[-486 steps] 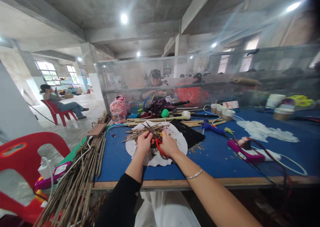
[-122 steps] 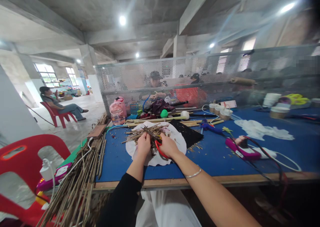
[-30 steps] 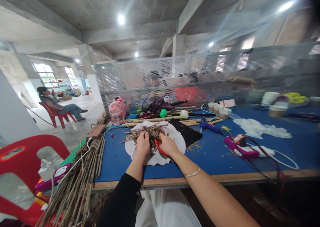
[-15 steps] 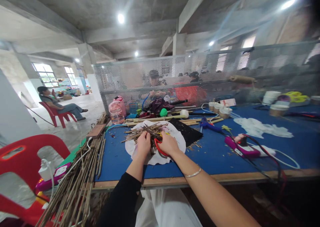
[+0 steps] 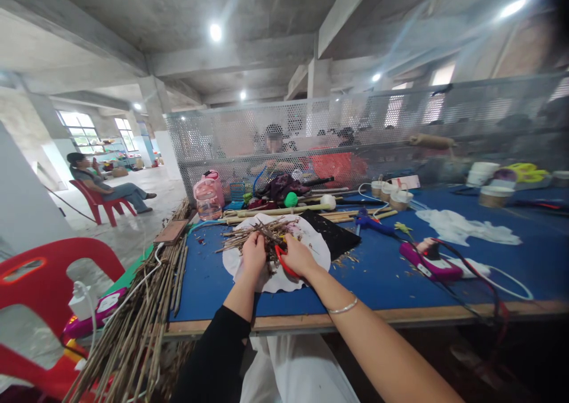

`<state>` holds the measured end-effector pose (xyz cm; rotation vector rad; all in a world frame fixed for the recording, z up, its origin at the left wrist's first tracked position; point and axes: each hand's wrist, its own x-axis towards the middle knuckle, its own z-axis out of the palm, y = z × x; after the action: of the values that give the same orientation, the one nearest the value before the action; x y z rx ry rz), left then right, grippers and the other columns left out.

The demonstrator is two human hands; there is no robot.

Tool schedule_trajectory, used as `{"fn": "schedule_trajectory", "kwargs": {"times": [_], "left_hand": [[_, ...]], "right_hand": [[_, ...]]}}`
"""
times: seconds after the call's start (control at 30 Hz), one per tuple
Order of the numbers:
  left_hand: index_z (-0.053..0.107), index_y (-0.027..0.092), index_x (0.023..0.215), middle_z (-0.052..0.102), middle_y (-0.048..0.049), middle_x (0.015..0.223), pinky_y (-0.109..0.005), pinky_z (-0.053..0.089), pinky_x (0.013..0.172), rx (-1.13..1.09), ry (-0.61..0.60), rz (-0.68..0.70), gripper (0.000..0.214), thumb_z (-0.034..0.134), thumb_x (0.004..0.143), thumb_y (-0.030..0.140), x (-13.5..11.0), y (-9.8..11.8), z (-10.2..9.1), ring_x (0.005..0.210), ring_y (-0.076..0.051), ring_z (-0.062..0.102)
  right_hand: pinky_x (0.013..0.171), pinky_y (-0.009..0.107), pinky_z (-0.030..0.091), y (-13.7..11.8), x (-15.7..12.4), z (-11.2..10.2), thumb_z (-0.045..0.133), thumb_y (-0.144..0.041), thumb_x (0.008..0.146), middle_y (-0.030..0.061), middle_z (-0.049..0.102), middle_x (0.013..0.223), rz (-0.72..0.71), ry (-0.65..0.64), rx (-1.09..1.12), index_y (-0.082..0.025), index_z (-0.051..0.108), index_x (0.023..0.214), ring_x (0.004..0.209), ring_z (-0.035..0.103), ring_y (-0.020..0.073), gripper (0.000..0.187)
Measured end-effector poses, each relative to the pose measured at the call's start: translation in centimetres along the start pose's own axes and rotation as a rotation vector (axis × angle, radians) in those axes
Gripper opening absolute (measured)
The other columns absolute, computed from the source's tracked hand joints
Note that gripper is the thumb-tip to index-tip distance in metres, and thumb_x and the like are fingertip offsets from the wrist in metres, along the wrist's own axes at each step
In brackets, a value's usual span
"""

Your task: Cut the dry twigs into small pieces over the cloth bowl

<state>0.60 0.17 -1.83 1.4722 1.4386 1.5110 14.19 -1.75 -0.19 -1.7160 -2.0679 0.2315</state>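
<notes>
My left hand (image 5: 253, 253) is closed around a twig, its fingers curled and its thumb on top. In my right hand (image 5: 297, 257) is a pair of pruning shears with red handles (image 5: 287, 263); the fingers wrap the grips, and the blades are hard to make out against the twigs. Both hands are close together over a pile of short cut twigs (image 5: 237, 237). Under the pile lies a round white cloth or sheet (image 5: 320, 246). The exact spot where blades and twig meet is too small to tell.
Long sticks (image 5: 146, 308) lean along the table's left edge beside a red chair (image 5: 57, 272). On the blue table (image 5: 355, 290) are a black sheet (image 5: 331, 237), a blue glue gun (image 5: 373, 222), a purple power strip (image 5: 429, 264) with cords, and a pink bottle (image 5: 208, 197). A perforated screen stands behind.
My hands have shifted only slightly over the twig pile. The shears' red handles sit at a slightly different angle. The rest of the table looks the same.
</notes>
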Motion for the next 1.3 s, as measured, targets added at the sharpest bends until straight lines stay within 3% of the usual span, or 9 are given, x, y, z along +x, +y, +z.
{"fn": "schedule_trajectory", "kwargs": {"times": [0.23, 0.5, 0.8, 1.3], "left_hand": [[0.053, 0.016, 0.075, 0.053, 0.0010, 0.060, -0.018, 0.037, 0.043, -0.102, -0.089, -0.133, 0.016, 0.041, 0.079, 0.026, -0.3, 1.1, -0.2, 0.047, -0.008, 0.044], [0.056, 0.015, 0.081, 0.051, 0.0019, 0.059, -0.018, 0.037, 0.043, -0.173, -0.123, -0.114, 0.021, 0.044, 0.079, 0.033, -0.3, 0.9, -0.1, 0.047, -0.008, 0.043], [0.063, 0.015, 0.080, 0.059, -0.0015, 0.062, -0.022, 0.041, 0.059, 0.048, -0.032, 0.051, 0.024, 0.044, 0.080, 0.031, -0.1, 0.3, -0.6, 0.060, -0.013, 0.051], [0.057, 0.017, 0.066, 0.057, -0.0009, 0.062, -0.023, 0.036, 0.062, 0.234, 0.019, 0.083, 0.026, 0.040, 0.081, 0.029, -0.1, 0.4, -0.7, 0.062, -0.013, 0.049]], "right_hand": [[0.068, 0.025, 0.032, 0.0, -0.2, 0.1, 0.050, -0.027, 0.079, 0.0095, 0.061, 0.099, -0.067, 0.028, 0.028, -0.016, 0.048, 0.097, 0.088, 0.056, 0.0190, 0.021], [0.062, 0.025, 0.031, 0.1, -0.2, 0.0, 0.050, -0.033, 0.080, 0.0072, 0.063, 0.094, -0.038, 0.005, 0.018, -0.019, 0.047, 0.098, 0.082, 0.058, 0.0188, 0.023], [0.058, 0.026, 0.029, 0.0, -0.3, -0.1, 0.050, -0.034, 0.078, 0.0079, 0.066, 0.088, -0.026, -0.002, -0.048, -0.019, 0.049, 0.094, 0.079, 0.061, 0.0210, 0.022], [0.058, 0.025, 0.032, 0.6, 0.1, -0.2, 0.052, -0.024, 0.073, 0.0085, 0.066, 0.090, 0.012, -0.038, -0.062, -0.019, 0.054, 0.093, 0.080, 0.061, 0.0210, 0.020]]}}
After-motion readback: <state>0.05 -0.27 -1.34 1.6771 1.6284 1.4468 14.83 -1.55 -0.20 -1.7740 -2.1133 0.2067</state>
